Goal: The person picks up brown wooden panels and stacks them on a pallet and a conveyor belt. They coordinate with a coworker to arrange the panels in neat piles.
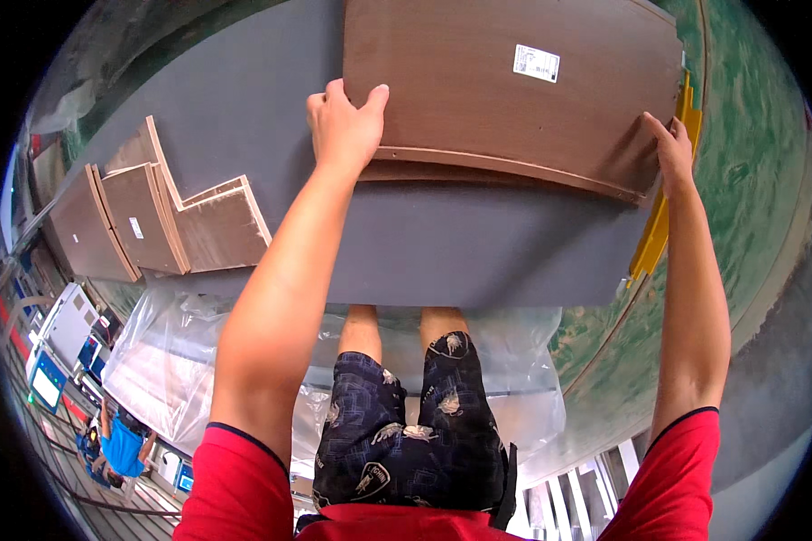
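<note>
Brown panel [478, 99] over grey surface [478, 243], green floor [744, 135] alongside, fingers [336, 89] pinching both ends

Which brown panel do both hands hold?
The upper-right panel, its edges in the left hand and right hand; the panels clustered at left lie untouched.

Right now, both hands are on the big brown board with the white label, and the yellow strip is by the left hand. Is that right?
Not quite. The head view shows the yellow strip by the right hand, not the left hand. Both hands are on the big brown board with the white label.
</note>
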The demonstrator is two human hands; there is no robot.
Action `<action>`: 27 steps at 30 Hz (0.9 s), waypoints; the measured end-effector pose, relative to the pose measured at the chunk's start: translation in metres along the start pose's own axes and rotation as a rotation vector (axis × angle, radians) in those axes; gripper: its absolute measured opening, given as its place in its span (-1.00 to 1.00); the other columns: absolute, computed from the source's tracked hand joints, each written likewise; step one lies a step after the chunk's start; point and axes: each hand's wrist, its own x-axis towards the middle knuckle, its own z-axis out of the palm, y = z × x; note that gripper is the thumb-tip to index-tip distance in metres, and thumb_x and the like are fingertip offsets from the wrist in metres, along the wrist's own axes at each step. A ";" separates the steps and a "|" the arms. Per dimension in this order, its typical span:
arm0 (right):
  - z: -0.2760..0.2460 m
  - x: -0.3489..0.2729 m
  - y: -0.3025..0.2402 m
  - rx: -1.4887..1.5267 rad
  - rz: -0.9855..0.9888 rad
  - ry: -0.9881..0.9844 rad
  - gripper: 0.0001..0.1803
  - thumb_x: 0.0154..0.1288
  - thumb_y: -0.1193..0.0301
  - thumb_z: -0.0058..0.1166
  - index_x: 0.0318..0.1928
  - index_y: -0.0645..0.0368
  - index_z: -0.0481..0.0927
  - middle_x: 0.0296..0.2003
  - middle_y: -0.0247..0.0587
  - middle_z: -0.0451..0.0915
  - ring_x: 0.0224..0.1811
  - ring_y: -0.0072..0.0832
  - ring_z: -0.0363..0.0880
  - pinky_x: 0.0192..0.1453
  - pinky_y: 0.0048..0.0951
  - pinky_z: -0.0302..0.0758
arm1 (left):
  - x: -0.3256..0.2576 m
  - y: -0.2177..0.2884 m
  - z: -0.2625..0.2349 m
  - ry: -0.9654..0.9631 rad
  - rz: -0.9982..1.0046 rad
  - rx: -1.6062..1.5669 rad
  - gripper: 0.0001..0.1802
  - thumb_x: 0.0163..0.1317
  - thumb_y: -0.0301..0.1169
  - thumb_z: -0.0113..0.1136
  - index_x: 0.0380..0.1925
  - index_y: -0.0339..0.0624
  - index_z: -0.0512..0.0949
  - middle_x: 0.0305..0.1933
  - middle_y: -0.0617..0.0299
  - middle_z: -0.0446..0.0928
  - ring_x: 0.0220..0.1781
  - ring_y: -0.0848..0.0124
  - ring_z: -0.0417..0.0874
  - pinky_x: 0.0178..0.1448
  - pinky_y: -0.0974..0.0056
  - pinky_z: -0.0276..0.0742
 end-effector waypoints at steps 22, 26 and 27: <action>0.015 -0.263 0.215 0.075 0.254 0.004 -0.36 0.20 0.23 0.33 0.19 0.32 0.44 0.03 -0.20 0.39 0.04 -0.41 0.42 0.19 -0.40 0.38 | -0.294 -0.202 0.039 -0.381 -0.208 -0.100 -0.26 0.13 -0.27 0.35 0.22 -0.50 0.32 0.00 0.01 0.37 0.06 0.16 0.45 0.18 0.16 0.40; 0.014 -0.261 0.211 0.097 0.220 0.031 -0.36 0.21 0.25 0.31 0.22 0.32 0.43 0.03 -0.18 0.39 0.09 -0.37 0.43 0.22 -0.39 0.36 | -0.289 -0.197 0.039 -0.377 -0.250 -0.132 -0.27 0.13 -0.30 0.35 0.23 -0.49 0.33 0.01 0.02 0.38 0.04 0.19 0.48 0.17 0.18 0.44; 0.015 -0.256 0.210 0.101 0.216 0.023 -0.35 0.20 0.25 0.31 0.23 0.31 0.43 0.05 -0.16 0.40 0.11 -0.35 0.43 0.24 -0.38 0.36 | -0.287 -0.198 0.041 -0.377 -0.254 -0.146 -0.29 0.15 -0.31 0.34 0.24 -0.48 0.33 0.04 0.04 0.38 0.07 0.22 0.48 0.17 0.19 0.45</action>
